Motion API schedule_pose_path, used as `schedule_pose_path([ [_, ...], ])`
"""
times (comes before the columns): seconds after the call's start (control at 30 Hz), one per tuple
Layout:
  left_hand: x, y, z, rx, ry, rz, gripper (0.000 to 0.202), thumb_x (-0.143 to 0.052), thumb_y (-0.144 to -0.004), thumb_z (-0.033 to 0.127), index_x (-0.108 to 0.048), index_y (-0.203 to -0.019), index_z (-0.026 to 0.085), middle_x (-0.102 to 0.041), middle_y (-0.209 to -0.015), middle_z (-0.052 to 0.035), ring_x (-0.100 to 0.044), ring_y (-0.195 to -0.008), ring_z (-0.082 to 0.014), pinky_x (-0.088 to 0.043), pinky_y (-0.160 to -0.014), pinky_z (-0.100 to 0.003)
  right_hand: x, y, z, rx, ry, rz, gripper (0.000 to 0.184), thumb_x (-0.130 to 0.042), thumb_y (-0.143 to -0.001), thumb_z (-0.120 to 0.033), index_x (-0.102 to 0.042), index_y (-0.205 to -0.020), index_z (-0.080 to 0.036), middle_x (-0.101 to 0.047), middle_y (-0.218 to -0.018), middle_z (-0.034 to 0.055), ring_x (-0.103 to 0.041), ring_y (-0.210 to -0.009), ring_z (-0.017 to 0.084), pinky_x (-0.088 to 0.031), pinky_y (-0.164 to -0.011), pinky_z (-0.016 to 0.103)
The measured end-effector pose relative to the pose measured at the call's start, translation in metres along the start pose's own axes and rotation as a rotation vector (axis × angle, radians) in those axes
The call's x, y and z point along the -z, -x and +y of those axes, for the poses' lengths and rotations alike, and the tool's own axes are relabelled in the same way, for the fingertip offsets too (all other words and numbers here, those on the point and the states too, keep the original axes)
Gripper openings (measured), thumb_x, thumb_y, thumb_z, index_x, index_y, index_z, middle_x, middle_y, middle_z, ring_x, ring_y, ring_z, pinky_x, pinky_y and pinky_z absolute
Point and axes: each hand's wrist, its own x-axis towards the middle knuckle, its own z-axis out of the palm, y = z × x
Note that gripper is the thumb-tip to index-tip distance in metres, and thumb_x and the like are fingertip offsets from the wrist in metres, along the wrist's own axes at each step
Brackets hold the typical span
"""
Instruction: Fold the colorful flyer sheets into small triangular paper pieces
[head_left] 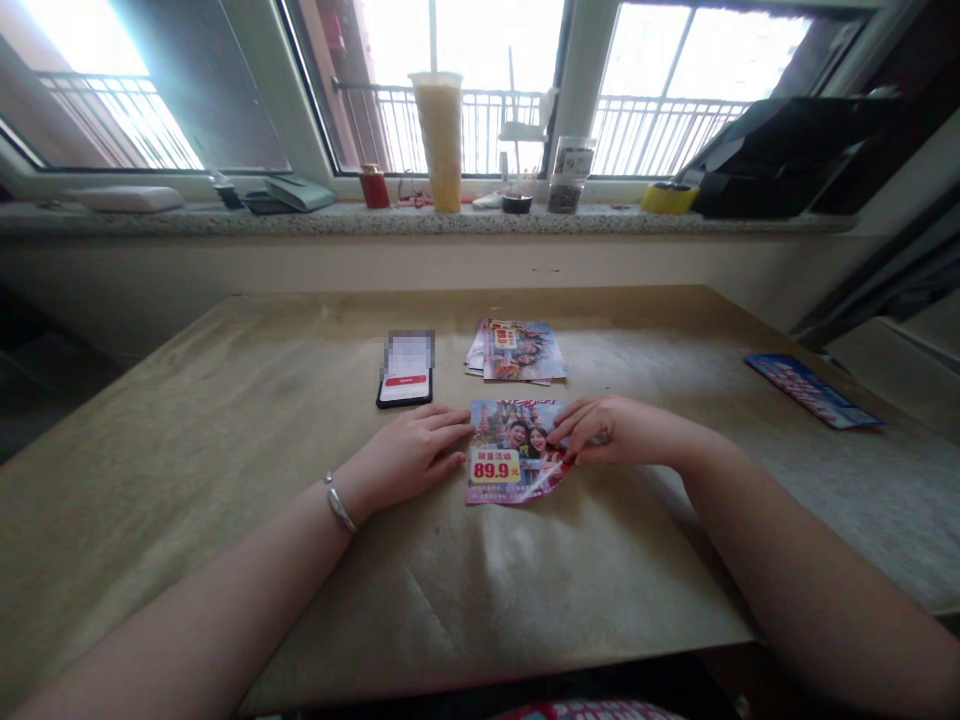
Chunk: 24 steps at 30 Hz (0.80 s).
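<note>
A printed flyer (510,450) with a photo of people and a yellow "89.9" price box lies on the table in front of me, its lower right corner curling up. My right hand (604,430) pinches the flyer's right edge, thumb below and fingers above. Flat on the table, my left hand (416,450) has its fingers stretched out, with the tips at the flyer's left edge. Just behind is a small stack of similar flyers (525,350), loosely fanned. A smartphone (406,385) with a lit screen, partly blurred out, rests beyond my left hand.
The table (225,500) has a tan cover. At its right lies a blue folded leaflet (814,390). Along the windowsill (360,222) stand a tall drink cup with a straw (439,140), a red lighter-like item (373,187), a small jar (570,178), yellow tape (670,197) and a black bag-like object (787,160).
</note>
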Motion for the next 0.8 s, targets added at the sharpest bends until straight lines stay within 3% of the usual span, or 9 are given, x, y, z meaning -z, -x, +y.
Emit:
schedule_pose_path([
  [0.23, 0.004, 0.001, 0.002, -0.027, 0.021, -0.053, 0.036, -0.048, -0.092, 0.030, -0.054, -0.126, 0.020, -0.053, -0.135, -0.0036, -0.048, -0.120, -0.0217, -0.043, -0.103, -0.038, 0.007, 0.010, 0.002, -0.066, 0.048, -0.033, 0.010, -0.069, -0.077, -0.022, -0.076, -0.081, -0.028, -0.068, -0.115, 0.0014, -0.062, -0.106, 0.019, -0.049, -0.094, 0.035],
  [0.47, 0.003, 0.000, 0.003, -0.060, 0.027, -0.071, 0.037, -0.049, -0.091, 0.028, -0.054, -0.127, 0.022, -0.054, -0.134, -0.0034, -0.047, -0.121, -0.0235, -0.042, -0.102, -0.042, 0.014, 0.013, -0.003, -0.086, 0.032, -0.073, 0.010, -0.067, -0.079, -0.024, -0.076, -0.081, -0.028, -0.068, -0.115, 0.0002, -0.062, -0.105, 0.018, -0.050, -0.092, 0.032],
  [0.67, 0.005, 0.000, 0.005, -0.077, 0.047, -0.091, 0.043, -0.051, -0.090, 0.030, -0.049, -0.132, 0.024, -0.053, -0.136, -0.0035, -0.043, -0.126, -0.0251, -0.039, -0.105, -0.044, 0.011, 0.010, -0.004, -0.090, -0.008, -0.011, 0.016, -0.057, -0.085, -0.027, -0.073, -0.083, -0.024, -0.070, -0.106, 0.0027, -0.062, -0.100, 0.018, -0.049, -0.090, 0.032],
  [0.8, 0.008, 0.000, 0.007, -0.098, 0.084, -0.088, 0.048, -0.055, -0.087, 0.030, -0.048, -0.134, 0.026, -0.053, -0.136, -0.0037, -0.042, -0.128, -0.0247, -0.038, -0.107, -0.043, 0.002, 0.002, -0.003, -0.201, -0.048, 0.062, 0.017, -0.053, -0.087, -0.027, -0.069, -0.084, -0.022, -0.070, -0.089, 0.0032, -0.063, -0.082, 0.017, -0.050, -0.077, 0.031],
])
